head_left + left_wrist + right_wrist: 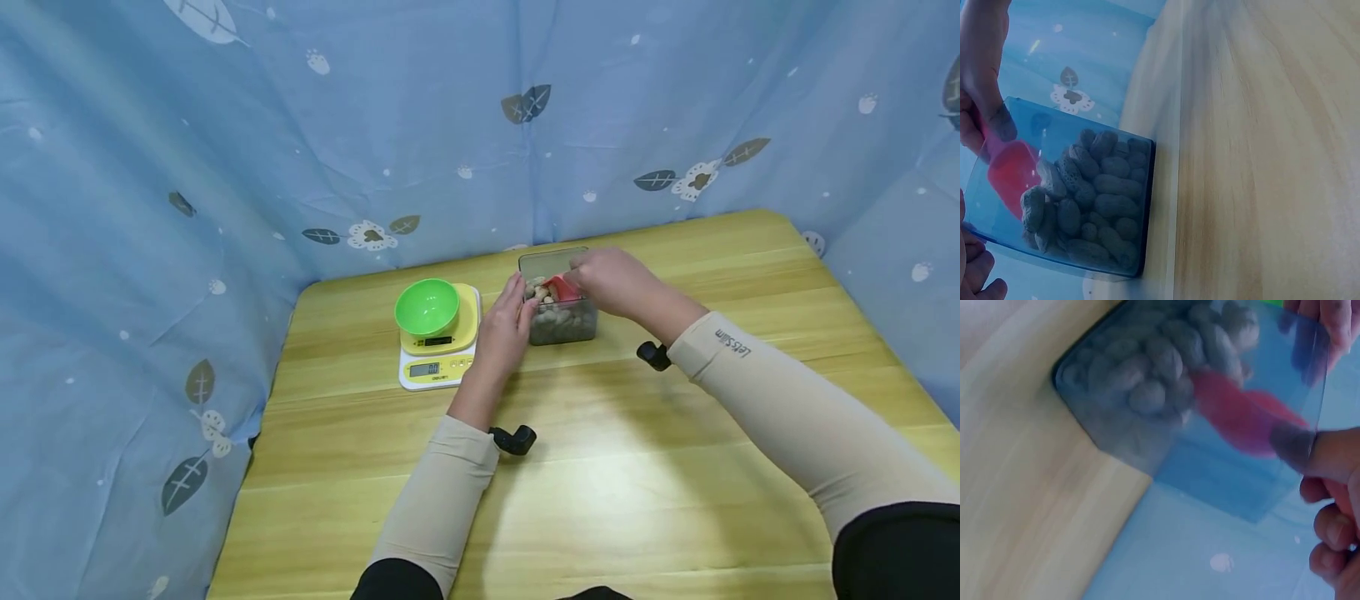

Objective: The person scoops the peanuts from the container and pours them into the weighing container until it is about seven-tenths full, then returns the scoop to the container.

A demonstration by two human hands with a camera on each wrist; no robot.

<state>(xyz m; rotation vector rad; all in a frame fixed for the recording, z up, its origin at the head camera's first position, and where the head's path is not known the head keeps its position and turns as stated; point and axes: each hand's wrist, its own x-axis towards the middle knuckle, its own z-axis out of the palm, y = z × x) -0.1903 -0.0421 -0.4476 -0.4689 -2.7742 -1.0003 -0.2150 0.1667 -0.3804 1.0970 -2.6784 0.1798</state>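
One red scoop (1015,174), pinched at the handle by the right fingers (587,272), angled below them against unshelled peanuts (1113,185); beneath those fingers, a translucent box (1222,475), gripped at its side by the left fingers (512,293); left of them, a green bowl (427,308) on a scale (442,367).

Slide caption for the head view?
Right hand holds red scoop inside transparent grey plastic box of unshelled peanuts, left hand against its side; round green bowl on yellow-white scale.
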